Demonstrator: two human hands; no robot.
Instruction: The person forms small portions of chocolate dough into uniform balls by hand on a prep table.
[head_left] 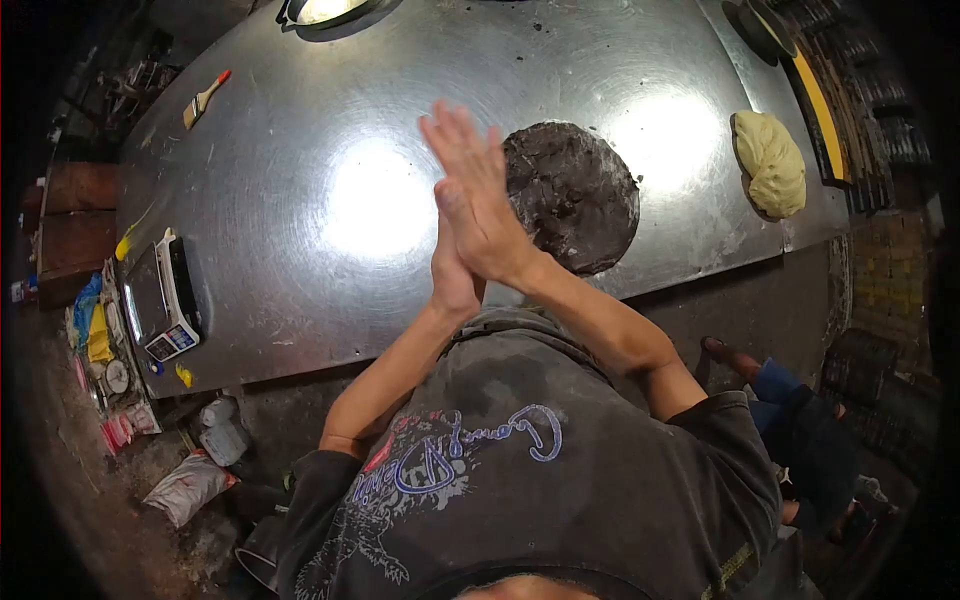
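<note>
My left hand (455, 275) and my right hand (482, 215) meet palm to palm above the steel table. The right lies over the left and hides most of it. Fingers point up and away, stretched out, with the tips blurred by motion. Nothing shows between the palms. Just right of them, a flat round slab of dark brown dough (575, 200) rests on the table. It has a rough, cracked surface and pale dusting near its edge. Farther right sits a lump of pale yellow dough (770, 165), folded over itself.
On the metal table (300, 300), a digital scale (170, 300) stands left and a brush (205, 100) lies upper left. A round pan (325, 10) is at the far edge. A yellow-edged board (815, 115) borders the right. Another person (800, 430) is low at right.
</note>
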